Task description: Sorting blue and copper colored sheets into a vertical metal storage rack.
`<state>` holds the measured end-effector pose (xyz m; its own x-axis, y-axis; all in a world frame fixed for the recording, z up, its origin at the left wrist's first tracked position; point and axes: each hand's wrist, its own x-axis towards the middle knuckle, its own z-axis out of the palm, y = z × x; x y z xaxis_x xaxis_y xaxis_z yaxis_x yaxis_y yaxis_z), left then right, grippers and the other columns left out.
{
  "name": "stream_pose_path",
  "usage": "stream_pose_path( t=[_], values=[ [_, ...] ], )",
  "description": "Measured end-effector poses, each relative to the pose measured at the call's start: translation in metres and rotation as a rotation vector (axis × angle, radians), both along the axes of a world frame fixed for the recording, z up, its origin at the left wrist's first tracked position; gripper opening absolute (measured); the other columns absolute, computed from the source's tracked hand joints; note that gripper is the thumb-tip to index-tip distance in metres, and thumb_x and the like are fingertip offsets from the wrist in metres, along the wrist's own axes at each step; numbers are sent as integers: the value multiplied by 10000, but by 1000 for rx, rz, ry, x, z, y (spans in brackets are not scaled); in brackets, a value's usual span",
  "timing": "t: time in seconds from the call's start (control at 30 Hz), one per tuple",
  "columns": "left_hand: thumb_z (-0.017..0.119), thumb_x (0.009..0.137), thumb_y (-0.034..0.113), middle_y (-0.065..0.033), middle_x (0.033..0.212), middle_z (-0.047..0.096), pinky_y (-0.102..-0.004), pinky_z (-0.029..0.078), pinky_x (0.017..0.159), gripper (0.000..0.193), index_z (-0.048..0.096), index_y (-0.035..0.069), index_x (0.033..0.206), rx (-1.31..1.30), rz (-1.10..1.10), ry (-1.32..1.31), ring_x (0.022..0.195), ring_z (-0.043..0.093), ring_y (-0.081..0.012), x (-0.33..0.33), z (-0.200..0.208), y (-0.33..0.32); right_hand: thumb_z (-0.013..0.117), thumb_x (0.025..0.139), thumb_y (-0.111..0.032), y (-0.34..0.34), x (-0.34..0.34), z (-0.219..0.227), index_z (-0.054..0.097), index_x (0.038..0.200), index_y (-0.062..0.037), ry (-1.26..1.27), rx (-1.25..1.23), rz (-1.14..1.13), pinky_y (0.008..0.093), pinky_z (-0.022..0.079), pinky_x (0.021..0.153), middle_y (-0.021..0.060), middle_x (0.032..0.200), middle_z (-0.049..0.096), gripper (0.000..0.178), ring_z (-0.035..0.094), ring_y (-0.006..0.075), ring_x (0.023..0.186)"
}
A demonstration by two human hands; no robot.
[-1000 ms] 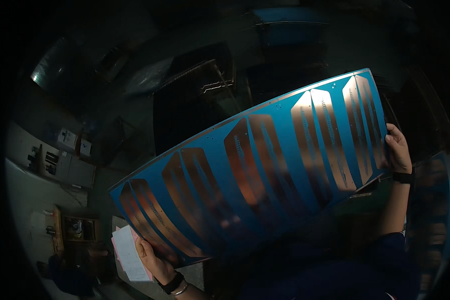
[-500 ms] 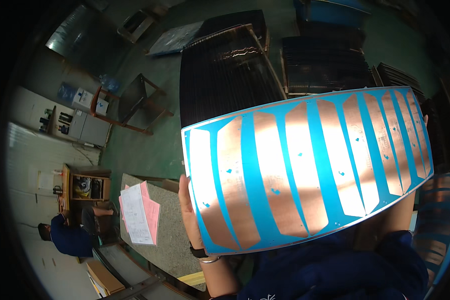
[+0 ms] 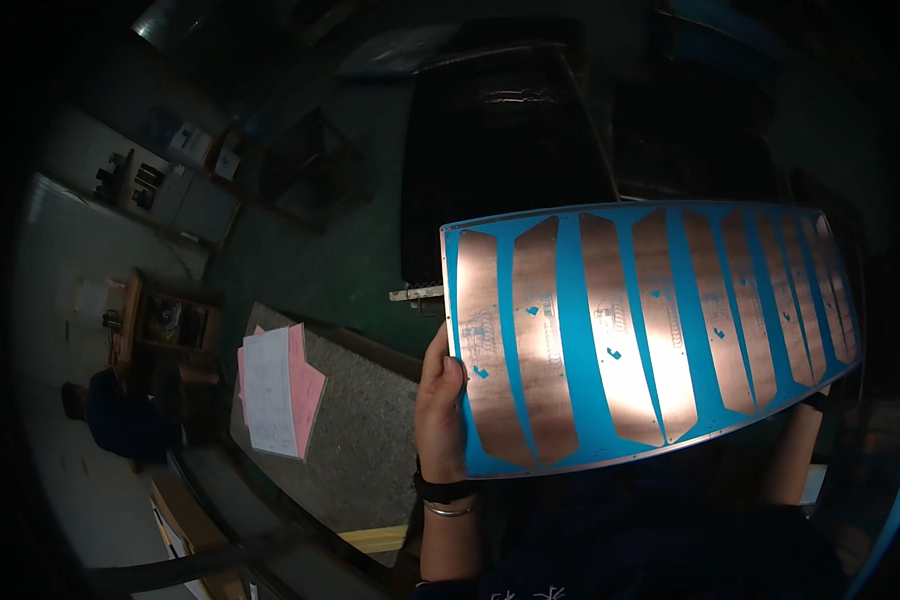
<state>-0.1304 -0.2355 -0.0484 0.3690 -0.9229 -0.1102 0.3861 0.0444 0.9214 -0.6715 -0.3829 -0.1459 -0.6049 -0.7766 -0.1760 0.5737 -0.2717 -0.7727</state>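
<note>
At the far left, a seated co-worker [image 3: 130,415] in dark clothing was near a wooden cubby [image 3: 148,318], open-fronted, holding a jumble too dim to tell apart. Lower down leaned a brown carton [image 3: 195,505]; pale sheet edges showed beside it, and whether any were inside was unclear.

Next came the grey speckled desk [image 3: 360,410], with white and pink papers [image 3: 270,390] lying overlapped on it.

Right of the desk, the left hand [image 3: 438,415] had its grip closed on the left edge of the panel [image 3: 573,385], wearing a black band and a bracelet at the wrist. The panel, blue with copper shapes, was held up before the person's body, clear of the desk, its patterned face toward the eyes. Beyond it stood a dark stack [image 3: 500,160].

Such a hold seemed best with even support at both ends, since a long, thin sheet looked liable to bow, and with fingertips on the rim, off the copper. A slight tilt probably helped the glare show marks.

At the right, a banded wrist [image 3: 815,401] emerged below the panel; the right hand was hidden behind it, so its grip could not be told.
</note>
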Motion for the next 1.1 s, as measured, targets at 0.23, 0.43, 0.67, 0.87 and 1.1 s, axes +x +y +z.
stream_pose_path(
  t=[0.23, 0.43, 0.67, 0.87, 1.1],
  values=[
    [471, 965, 266, -160, 1314, 499, -334, 380, 1014, 534, 334, -30, 1387, 26, 39, -35, 1219, 480, -203, -3, -2, 0, 219, 1006, -429, 6, 4, 14, 346, 1370, -38, 19, 56, -37, 433, 290, 1094, 179, 1462, 301, 549, 274, 312, 1364],
    [461, 959, 313, -166, 1331, 481, -353, 373, 1020, 556, 341, -23, 1385, -19, 47, -53, 1242, 459, -218, -3, -5, -1, 124, 994, -482, 10, 45, 56, 256, 1429, -37, 97, 139, -105, 411, 264, 1111, 169, 1489, 256, 636, 288, 318, 1358],
    [454, 963, 330, -157, 1350, 459, -356, 378, 1018, 570, 318, -11, 1399, -1, 41, -61, 1244, 455, -221, 3, -8, 3, 152, 986, -514, 8, 49, 67, 255, 1429, -41, 85, 135, -98, 405, 248, 1117, 156, 1492, 259, 656, 289, 316, 1359],
    [473, 963, 314, -148, 1355, 451, -352, 379, 1018, 573, 302, -8, 1405, -16, 36, -13, 1248, 445, -214, 3, -11, 9, 174, 975, -546, 8, 68, 81, 284, 1422, -61, -25, 108, -111, 416, 285, 1101, 142, 1488, 277, 668, 324, 317, 1341],
    [510, 957, 287, -113, 1357, 454, -358, 399, 997, 582, 290, 3, 1414, -51, 15, 96, 1226, 460, -203, -1, -14, 8, 192, 982, -525, 5, 64, 84, 327, 1405, -66, -6, 46, -130, 446, 308, 1087, 143, 1455, 344, 639, 380, 324, 1307]
  ],
)
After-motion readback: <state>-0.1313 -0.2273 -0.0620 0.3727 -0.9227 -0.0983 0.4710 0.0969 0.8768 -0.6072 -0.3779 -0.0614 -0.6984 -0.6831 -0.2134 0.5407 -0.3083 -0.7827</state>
